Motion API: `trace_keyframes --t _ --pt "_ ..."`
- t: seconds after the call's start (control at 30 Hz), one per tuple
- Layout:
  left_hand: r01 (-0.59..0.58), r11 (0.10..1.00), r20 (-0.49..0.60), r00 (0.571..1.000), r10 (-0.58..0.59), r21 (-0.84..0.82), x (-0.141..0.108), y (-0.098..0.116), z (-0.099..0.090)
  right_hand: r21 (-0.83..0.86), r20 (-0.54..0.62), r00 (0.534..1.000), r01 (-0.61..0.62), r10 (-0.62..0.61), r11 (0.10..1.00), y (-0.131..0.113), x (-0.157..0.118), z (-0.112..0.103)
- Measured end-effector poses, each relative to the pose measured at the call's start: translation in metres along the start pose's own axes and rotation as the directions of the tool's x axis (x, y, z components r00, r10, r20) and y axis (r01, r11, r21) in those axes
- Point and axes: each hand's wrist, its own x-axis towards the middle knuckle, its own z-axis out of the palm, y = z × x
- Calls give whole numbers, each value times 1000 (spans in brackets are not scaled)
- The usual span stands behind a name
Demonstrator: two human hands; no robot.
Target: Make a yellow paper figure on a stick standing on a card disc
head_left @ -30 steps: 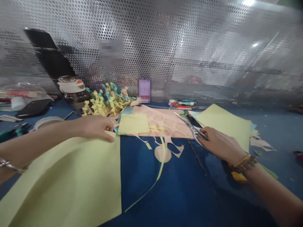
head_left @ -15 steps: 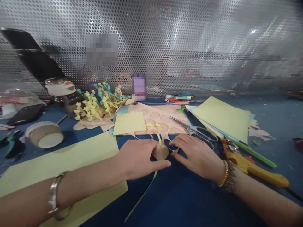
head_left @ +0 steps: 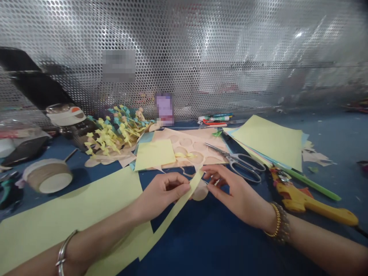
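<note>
My left hand [head_left: 162, 193] pinches a long, narrow yellow paper strip [head_left: 176, 210] between thumb and fingers. The strip runs slantwise, from its upper end near my right fingertips down to the large yellow sheet. My right hand [head_left: 235, 193] has its thumb and fingers apart; the index fingertip is close to the strip's top, and whether it touches I cannot tell. A pale round paper disc [head_left: 200, 191] lies on the blue table just behind the strip, between both hands. Behind my right hand rest grey-handled scissors [head_left: 244, 165], their blades on a peach sheet with circles [head_left: 186, 142].
A large yellow sheet [head_left: 94, 211] lies under my left forearm. A yellow glue gun [head_left: 313, 205] and green pen [head_left: 316, 184] are at right, near stacked paper [head_left: 270, 138]. Paper flowers [head_left: 115, 134], a tape roll [head_left: 50, 176] and a lidded jar [head_left: 70, 122] stand left.
The strip has turned from edge-on to showing its broad face and is raised off the disc. My left thumb and fingers have closed on it. My right hand stays nearly in place.
</note>
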Motion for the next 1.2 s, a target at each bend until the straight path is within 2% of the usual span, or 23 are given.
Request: trace_keyframes --t 0.1,0.27,0.57,0.67,0.77,0.87,0.97,1.1,1.2 --pt "-4 998 51 999 7 -66 -2 0 2 111 26 999 -40 37 993 2 0 2" --pt "9 994 41 999 -4 -112 -1 0 3 205 6 998 -65 65 977 1 1 1" --pt "8 979 63 998 5 -206 0 -2 3 153 -43 986 -154 162 976 -1 6 -5" --pt "11 944 38 999 2 -329 1 -7 -1 141 -32 978 -200 207 970 -1 7 -5" --pt "-37 908 -5 999 39 -418 2 -11 -4 116 10 969 -246 246 962 -3 6 -4" --pt "-94 950 -77 994 75 -296 1 -11 -3 130 37 966 -258 256 957 -7 4 -1" --pt "-99 985 -137 987 80 -138 -2 -6 2 182 64 968 -251 243 951 -11 2 1" --pt "-79 994 -93 993 72 -73 -6 -1 9 129 75 958 -286 278 950 -13 0 3" --pt "-133 991 -35 990 133 3 -8 0 14 45 25 970 -242 241 969 -14 -1 3"
